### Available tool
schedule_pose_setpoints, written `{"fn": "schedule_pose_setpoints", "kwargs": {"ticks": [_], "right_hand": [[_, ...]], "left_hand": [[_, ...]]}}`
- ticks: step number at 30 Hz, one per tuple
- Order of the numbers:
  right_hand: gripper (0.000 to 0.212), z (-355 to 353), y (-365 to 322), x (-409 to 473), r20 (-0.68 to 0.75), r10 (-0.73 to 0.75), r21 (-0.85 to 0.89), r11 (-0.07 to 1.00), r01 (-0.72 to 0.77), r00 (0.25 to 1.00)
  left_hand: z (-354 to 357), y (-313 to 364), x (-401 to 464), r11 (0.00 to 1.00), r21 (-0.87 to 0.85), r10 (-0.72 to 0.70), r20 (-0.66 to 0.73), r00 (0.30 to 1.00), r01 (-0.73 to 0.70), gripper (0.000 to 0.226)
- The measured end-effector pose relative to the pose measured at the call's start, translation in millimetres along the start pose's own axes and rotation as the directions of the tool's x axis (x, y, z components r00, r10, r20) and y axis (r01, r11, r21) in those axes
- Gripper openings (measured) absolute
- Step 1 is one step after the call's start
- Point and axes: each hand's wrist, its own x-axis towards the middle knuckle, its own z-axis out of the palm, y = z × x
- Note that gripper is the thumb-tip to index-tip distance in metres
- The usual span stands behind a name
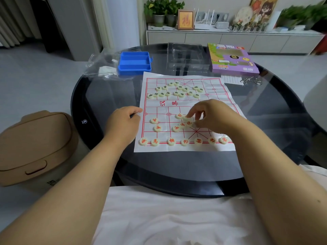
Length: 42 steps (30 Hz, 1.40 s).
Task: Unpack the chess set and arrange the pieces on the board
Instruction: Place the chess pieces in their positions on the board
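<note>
A white paper chess board with red grid lines lies on the dark round table. Several cream discs with dark characters sit bunched on its far half. Several discs with red characters line the near edge, and a few more lie loose in the near half. My right hand hovers over a small cluster of red discs, its fingertips pinching one disc. My left hand rests on the board's left edge with fingers curled, pinning the paper.
An open blue plastic case stands behind the board, with crumpled clear bags to its left, a clear plastic tray and a purple game box to its right. A tan lidded bin sits left of the table.
</note>
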Motion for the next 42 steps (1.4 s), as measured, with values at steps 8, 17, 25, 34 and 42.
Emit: {"fn": "schedule_pose_setpoints", "kwargs": {"ticks": [8,17,25,34,42], "right_hand": [[0.026,5.6,-1.0,0.1,0.055,-0.013,-0.055,0.998,0.016,0.998],[0.02,7.7,0.6,0.3,0.031,-0.016,-0.054,0.998,0.018,0.999],[0.014,-37.6,60.4,-20.2,-0.22,0.187,0.006,0.982,-0.19,0.957],[0.016,-24.0,70.7,-23.1,-0.102,0.282,-0.079,0.954,-0.29,0.954],[0.018,-23.8,72.2,-19.9,-0.044,0.345,-0.089,0.934,-0.347,0.938]], "left_hand": [[-0.8,1.5,-1.6,1.0,-0.009,0.0,0.0,1.0,0.0,0.025],[-0.7,2.6,-2.5,1.0,0.005,0.011,-0.013,1.0,-0.011,0.025],[0.3,4.4,-3.3,1.0,0.011,0.011,-0.015,1.0,-0.01,0.024],[0.1,6.9,-5.0,0.999,0.034,0.009,-0.017,1.0,-0.008,0.023],[-0.2,8.0,-5.5,1.0,0.026,0.008,-0.013,1.0,-0.008,0.021]]}}
